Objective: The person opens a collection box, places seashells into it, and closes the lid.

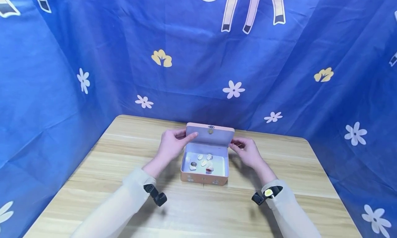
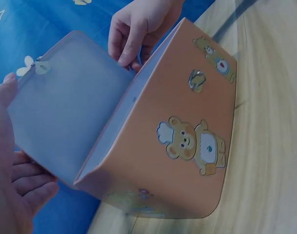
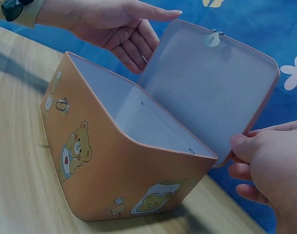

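Observation:
An orange tin box [image 1: 196, 178] with bear pictures stands on the table, its hinged lid [image 1: 201, 137] tilted up at the back. On its pale floor lie several seashells [image 1: 203, 163], mostly white, one with a reddish opening, beside a small dark round thing [image 1: 193, 164]. At the lid's left edge is my left hand [image 1: 171, 145]; its thumb is stretched out and its fingers are behind the lid. My right hand [image 1: 248, 151] pinches the lid's right edge low near the hinge, with the thumb on the inner face [image 3: 280, 170].
The wood-grain table [image 1: 198, 210] reaches a blue cloth backdrop [image 1: 192, 79] close behind the box. Cloth also hangs on the left and right sides. A small black camera [image 1: 159, 198] is strapped to the left wrist, another [image 1: 258, 198] to the right.

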Demonstrator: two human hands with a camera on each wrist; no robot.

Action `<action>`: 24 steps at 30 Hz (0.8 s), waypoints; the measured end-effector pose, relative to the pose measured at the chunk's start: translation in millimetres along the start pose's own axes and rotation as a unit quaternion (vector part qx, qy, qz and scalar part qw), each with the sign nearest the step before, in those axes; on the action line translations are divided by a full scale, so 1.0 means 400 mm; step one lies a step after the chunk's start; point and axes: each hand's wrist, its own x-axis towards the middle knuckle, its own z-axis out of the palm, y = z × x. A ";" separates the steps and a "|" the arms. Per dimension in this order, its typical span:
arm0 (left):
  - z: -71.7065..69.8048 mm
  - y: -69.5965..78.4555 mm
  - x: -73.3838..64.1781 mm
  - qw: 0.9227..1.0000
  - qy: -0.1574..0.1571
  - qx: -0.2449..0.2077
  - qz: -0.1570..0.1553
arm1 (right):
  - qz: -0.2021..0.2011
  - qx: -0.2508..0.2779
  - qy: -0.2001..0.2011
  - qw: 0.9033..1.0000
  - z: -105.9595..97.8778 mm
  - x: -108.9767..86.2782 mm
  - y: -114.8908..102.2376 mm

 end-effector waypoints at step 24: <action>0.011 0.009 -0.057 0.999 0.046 0.025 0.001 | 0.009 -0.022 0.020 1.000 -0.003 -0.054 -0.059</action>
